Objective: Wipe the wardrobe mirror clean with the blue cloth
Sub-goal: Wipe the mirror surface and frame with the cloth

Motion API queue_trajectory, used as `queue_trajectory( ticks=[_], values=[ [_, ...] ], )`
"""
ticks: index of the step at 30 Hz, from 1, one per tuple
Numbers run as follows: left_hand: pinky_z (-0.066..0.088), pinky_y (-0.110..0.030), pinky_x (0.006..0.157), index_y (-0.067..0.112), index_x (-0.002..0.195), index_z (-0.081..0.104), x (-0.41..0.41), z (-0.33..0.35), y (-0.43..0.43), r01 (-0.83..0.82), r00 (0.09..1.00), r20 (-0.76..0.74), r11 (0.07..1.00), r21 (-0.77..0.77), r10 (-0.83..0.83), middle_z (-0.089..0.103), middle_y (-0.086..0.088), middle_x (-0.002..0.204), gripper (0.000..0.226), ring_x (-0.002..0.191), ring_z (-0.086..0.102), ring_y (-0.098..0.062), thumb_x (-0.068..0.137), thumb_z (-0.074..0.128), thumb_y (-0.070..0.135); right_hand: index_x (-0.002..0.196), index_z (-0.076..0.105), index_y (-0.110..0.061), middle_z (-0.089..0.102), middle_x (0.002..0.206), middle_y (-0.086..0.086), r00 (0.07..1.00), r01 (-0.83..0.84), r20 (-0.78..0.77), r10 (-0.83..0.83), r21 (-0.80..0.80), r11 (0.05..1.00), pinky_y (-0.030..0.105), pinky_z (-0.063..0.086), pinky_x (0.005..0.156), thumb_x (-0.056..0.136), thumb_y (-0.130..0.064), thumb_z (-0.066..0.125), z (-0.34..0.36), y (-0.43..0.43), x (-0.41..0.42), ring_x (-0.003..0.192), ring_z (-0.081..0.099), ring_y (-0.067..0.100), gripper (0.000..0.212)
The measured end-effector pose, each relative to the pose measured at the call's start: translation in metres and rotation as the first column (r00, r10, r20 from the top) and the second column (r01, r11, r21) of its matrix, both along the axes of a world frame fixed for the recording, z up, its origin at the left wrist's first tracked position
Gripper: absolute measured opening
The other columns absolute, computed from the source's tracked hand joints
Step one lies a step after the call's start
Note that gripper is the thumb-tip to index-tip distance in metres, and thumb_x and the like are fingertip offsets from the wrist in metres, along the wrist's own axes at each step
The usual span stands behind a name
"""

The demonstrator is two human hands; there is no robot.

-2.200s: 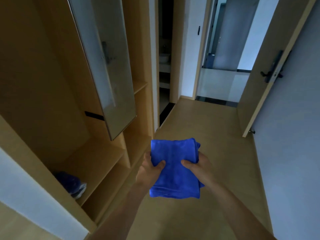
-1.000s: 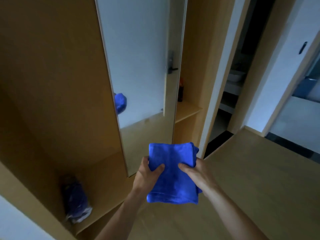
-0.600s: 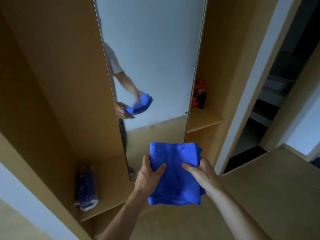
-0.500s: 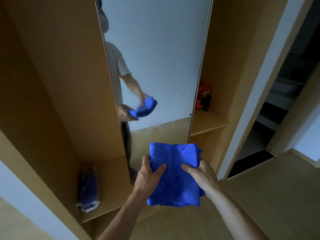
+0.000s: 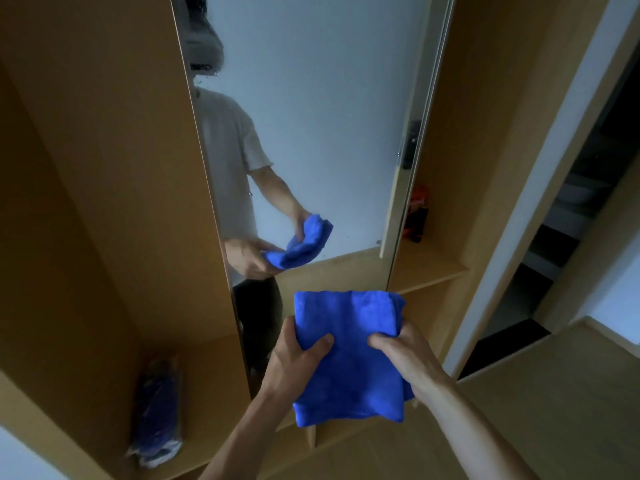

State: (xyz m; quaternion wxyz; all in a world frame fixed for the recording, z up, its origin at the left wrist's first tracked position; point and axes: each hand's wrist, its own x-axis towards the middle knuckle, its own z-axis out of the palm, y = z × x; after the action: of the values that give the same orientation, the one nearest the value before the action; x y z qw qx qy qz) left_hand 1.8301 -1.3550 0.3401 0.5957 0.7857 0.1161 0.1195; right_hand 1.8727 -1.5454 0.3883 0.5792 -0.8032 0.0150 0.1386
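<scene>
Blue cloth (image 5: pixel 348 362), folded into a thick pad, is held in front of the lower part of the mirror (image 5: pixel 322 126), clear of the glass. Left hand (image 5: pixel 294 363) has the cloth edge toward the mirror's left side: thumb on top, fingers tucked under, grip clamped on the fabric. Right hand (image 5: pixel 407 358) takes the opposite edge the same way, thumb pressed into the top, fingers under, grip likewise closed on the cloth. Both forearms are bare and come in from the btm of the view.

The mirror is a tall narrow panel on a light-wood wardrobe (image 5: pixel 97 202). The glass reflects a person in a pale short-sleeve shirt & dark trousers w/ the cloth between both hands. There are a few specks on the glass, near the reflected cloth & toward the upper left.

Left of the mirror is an open compartment w/ a shelf (image 5: pixel 207 393), and on it a bluish bundle (image 5: pixel 156 410) in what looks like clear wrap; can't tell what's inside. Just right of the mirror is a smaller ledge (image 5: pixel 429 268) w/ a dark bottle (image 5: pixel 417 216) w/ an orange label. Further right of the mirror is a dark doorway (image 5: pixel 571 237). The wood floor (image 5: pixel 554 393) lies below & right of the mirror.
</scene>
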Motion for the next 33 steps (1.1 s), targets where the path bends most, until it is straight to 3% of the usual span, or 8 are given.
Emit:
queue_trajectory(
  ticks=[3,5,9,13,16,23,27,33],
  values=[
    [0.053,-0.020,0.065,0.027,0.100,0.058,0.005,0.004,0.001,-0.020,1.000,0.004,0.999,-0.034,0.020,0.069,0.014,0.090,0.029,0.079,0.067,0.002,0.087,0.076,0.044,0.095,0.060,0.003,0.062,0.079,0.020,0.999,-0.035,0.040,0.033,0.047,0.998,0.040,0.046,0.067,0.082,-0.014,0.071,0.000,0.004,0.010,0.076,0.065,0.033,0.025],
    [0.052,-0.015,0.061,0.027,0.099,0.059,0.008,0.010,0.002,-0.039,0.999,0.031,0.998,-0.047,0.041,0.069,0.017,0.088,0.026,0.078,0.067,0.002,0.089,0.073,0.046,0.099,0.068,-0.008,0.074,0.087,0.013,0.996,-0.061,0.066,0.056,0.073,0.995,0.042,0.055,0.074,0.083,-0.018,0.076,0.001,0.006,0.020,0.082,0.073,0.028,0.020],
    [0.052,-0.012,0.061,0.025,0.097,0.063,0.014,0.028,-0.001,-0.084,0.993,0.074,0.991,-0.107,0.092,0.072,0.015,0.087,0.026,0.079,0.070,-0.002,0.095,0.062,0.051,0.097,0.068,-0.020,0.076,0.083,0.003,0.988,-0.137,0.090,0.126,0.135,0.981,0.039,0.057,0.071,0.086,-0.017,0.075,0.005,-0.002,0.043,0.074,0.074,0.017,0.013],
    [0.062,-0.030,0.072,0.028,0.100,0.065,0.020,0.045,-0.014,-0.094,0.988,0.105,0.984,-0.148,0.110,0.074,0.004,0.094,0.034,0.087,0.072,-0.014,0.094,0.057,0.060,0.092,0.070,-0.022,0.077,0.081,-0.002,0.975,-0.207,0.119,0.185,0.205,0.957,0.032,0.055,0.061,0.086,-0.017,0.075,0.013,-0.017,0.061,0.070,0.074,0.013,0.010],
    [0.060,-0.051,0.083,0.024,0.102,0.065,0.024,0.057,-0.026,-0.107,0.978,0.156,0.977,-0.186,0.137,0.074,-0.007,0.100,0.038,0.094,0.073,-0.026,0.089,0.062,0.059,0.094,0.074,-0.020,0.079,0.089,0.001,0.967,-0.256,0.088,0.241,0.310,0.916,0.035,0.055,0.067,0.084,-0.018,0.079,0.024,-0.032,0.075,0.079,0.076,0.019,0.011],
    [0.060,-0.043,0.087,0.032,0.103,0.071,0.021,0.076,-0.051,-0.141,0.959,0.196,0.946,-0.291,0.203,0.077,-0.001,0.105,0.020,0.100,0.074,-0.020,0.098,0.061,0.048,0.104,0.077,-0.020,0.075,0.111,0.012,0.896,-0.421,0.099,0.433,0.504,0.754,0.036,0.060,0.071,0.070,-0.025,0.087,0.041,-0.050,0.094,0.101,0.073,0.032,0.036],
    [0.058,-0.047,0.093,0.030,0.104,0.072,0.017,0.085,-0.055,-0.136,0.959,0.197,0.941,-0.311,0.204,0.077,-0.005,0.108,0.027,0.103,0.074,-0.022,0.093,0.063,0.053,0.109,0.076,-0.020,0.074,0.116,0.014,0.842,-0.490,0.096,0.532,0.549,0.677,0.034,0.060,0.073,0.063,-0.033,0.094,0.045,-0.054,0.098,0.104,0.072,0.033,0.051],
    [0.055,-0.046,0.096,0.030,0.116,0.070,0.019,0.093,-0.057,-0.038,0.975,0.184,0.911,-0.411,0.123,0.074,-0.008,0.120,0.033,0.113,0.071,-0.027,0.097,0.059,0.055,0.113,0.075,-0.022,0.072,0.120,0.012,0.800,-0.530,0.112,0.589,0.591,0.608,0.035,0.059,0.077,0.068,-0.033,0.091,0.053,-0.049,0.098,0.109,0.070,0.031,0.050]
  ],
)
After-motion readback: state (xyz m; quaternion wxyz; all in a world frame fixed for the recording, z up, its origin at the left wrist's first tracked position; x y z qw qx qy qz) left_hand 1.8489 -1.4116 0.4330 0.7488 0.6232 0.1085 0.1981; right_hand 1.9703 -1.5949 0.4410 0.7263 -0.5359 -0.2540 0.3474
